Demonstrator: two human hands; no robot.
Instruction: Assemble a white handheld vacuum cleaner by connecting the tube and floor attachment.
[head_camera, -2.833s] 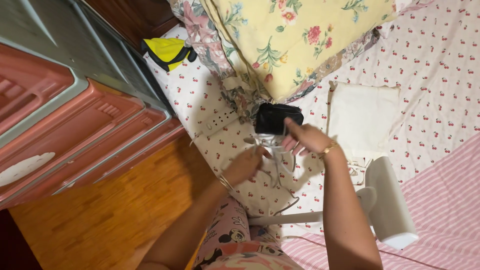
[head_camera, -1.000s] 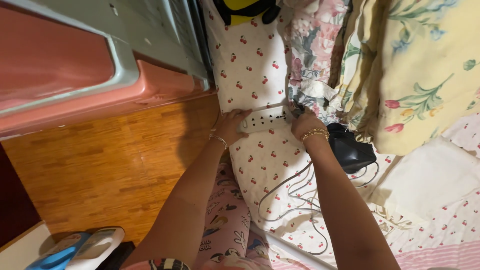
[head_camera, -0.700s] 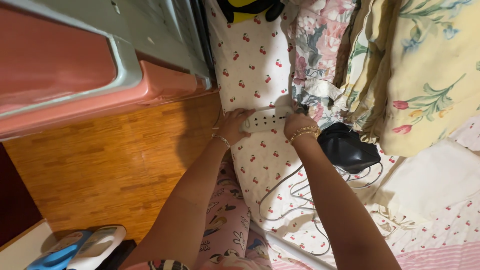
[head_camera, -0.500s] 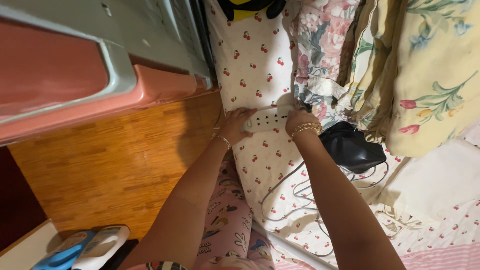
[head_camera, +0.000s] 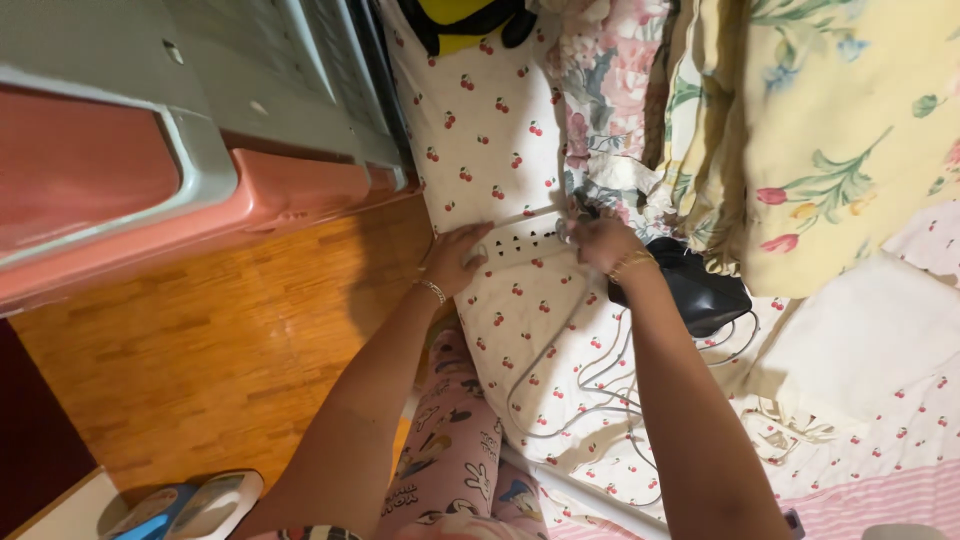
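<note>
The 2 hands were on a white power strip (head_camera: 522, 240) that lay on the bed. The left hand (head_camera: 455, 258) was wrapped around the strip's left end and held it down. The right hand (head_camera: 598, 243) was at the strip's right end, with its fingers pinched together there. What the right fingers pinched was too small to tell. So the hands were apart, 1 at each end of the strip.

The strip sat near the edge of the bed, on a white sheet with little red cherries (head_camera: 480, 130). Thin white cords (head_camera: 580, 390) ran in loops over the sheet below the strip. A black pouch (head_camera: 695, 290) lay just beside the right wrist, and a gold bracelet (head_camera: 632, 264) was on that wrist. A thin bracelet (head_camera: 432, 290) was on the left wrist.

A yellow pillow with flowers (head_camera: 840, 130) and a pink flowery one (head_camera: 610, 90) were piled above the strip. A wood floor (head_camera: 220, 360) was on the left of the bed. Pink and grey plastic drawers (head_camera: 180, 170) stood on that floor.
</note>
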